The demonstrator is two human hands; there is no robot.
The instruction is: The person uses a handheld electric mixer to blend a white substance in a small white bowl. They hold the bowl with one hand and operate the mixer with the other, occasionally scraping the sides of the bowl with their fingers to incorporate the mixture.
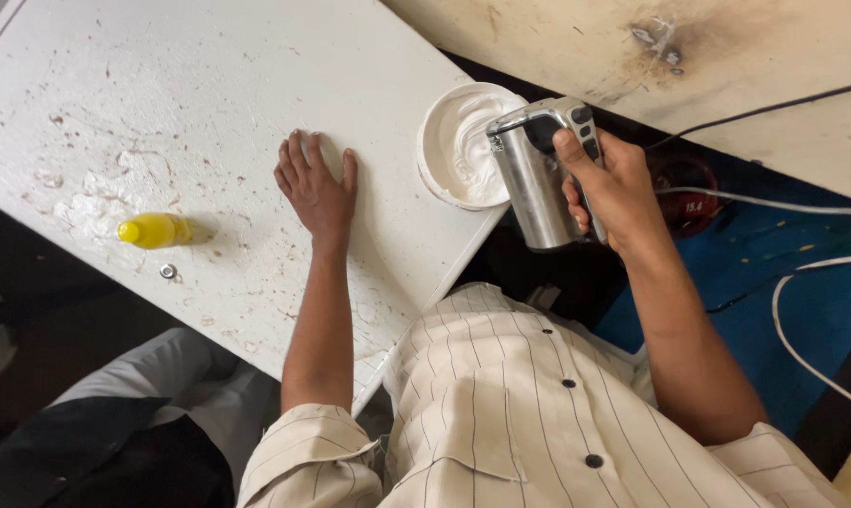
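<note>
**Steel hand mixer held over a bowl of white cream at the table's edge**

In the head view, the right hand [606, 191] is wrapping closed around the dark handle of a brushed-steel electric hand mixer [535, 179], with the thumb lying on top near the controls. The mixer is pointing down into a round white bowl of whipped white cream [463, 143], which is sitting at the near right corner of the scuffed white table [209, 85], close to the rim. The left hand [316, 187] is lying flat and wide open on the tabletop, fingers spread, holding nothing, just beside the bowl but not touching it.

The mixer is looking rigid, smooth and fairly heavy, so the handle is likely the only sure place to grip; the polished body would probably slip. The bowl is looking light and could slide or tip, being so near the edge. The cream is soft and will smear.

A white cable [802, 282] is trailing on the right over a blue floor. Farther left, a small yellow bottle [152, 230] is lying on its side, well apart, beside a small metal washer [167, 271]. Open tabletop is stretching between the left hand and the bottle.
</note>
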